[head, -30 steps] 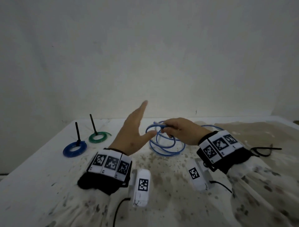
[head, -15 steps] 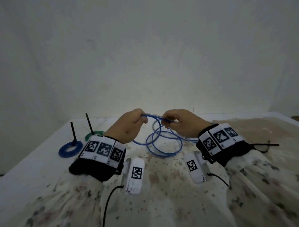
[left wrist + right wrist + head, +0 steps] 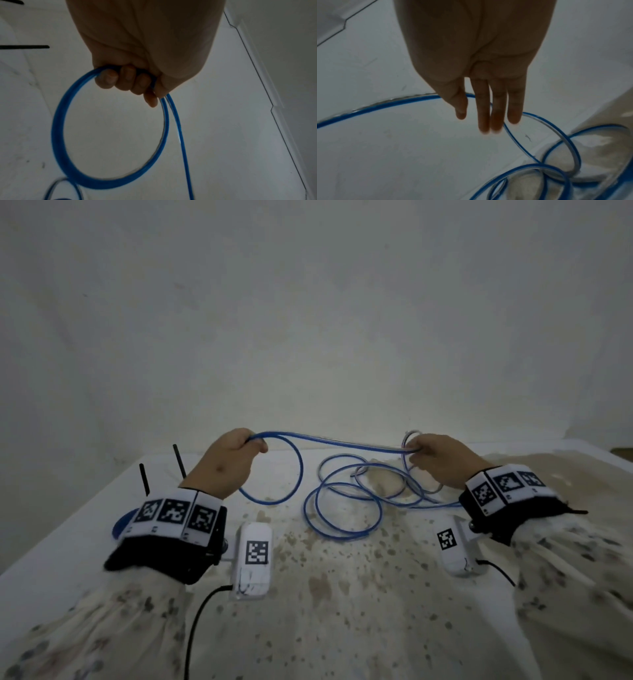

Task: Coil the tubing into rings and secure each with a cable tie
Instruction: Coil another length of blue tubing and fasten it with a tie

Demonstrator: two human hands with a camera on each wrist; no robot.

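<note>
Blue-striped clear tubing (image 3: 329,440) is stretched in the air between my two hands. My left hand (image 3: 233,460) is at the left, fingers (image 3: 130,79) curled round the tubing, and one ring of tubing (image 3: 58,128) hangs below it. My right hand (image 3: 435,457) is at the right and pinches the tubing (image 3: 368,106) between thumb and fingers (image 3: 484,115). Beyond the right hand the tubing drops into several loose loops (image 3: 342,536) lying on the table between the hands.
The white stained table (image 3: 342,594) runs to a wall at the back. A tied blue ring (image 3: 120,525) lies at the left, mostly hidden by my left wrist, with two black tie tails (image 3: 145,479) standing up. A black cable tie (image 3: 579,511) pokes out behind my right wrist.
My left hand, open a second ago, took hold of the tubing. Both hands have since moved apart, pulling a length straight, and the loose loops have spread out on the table.
</note>
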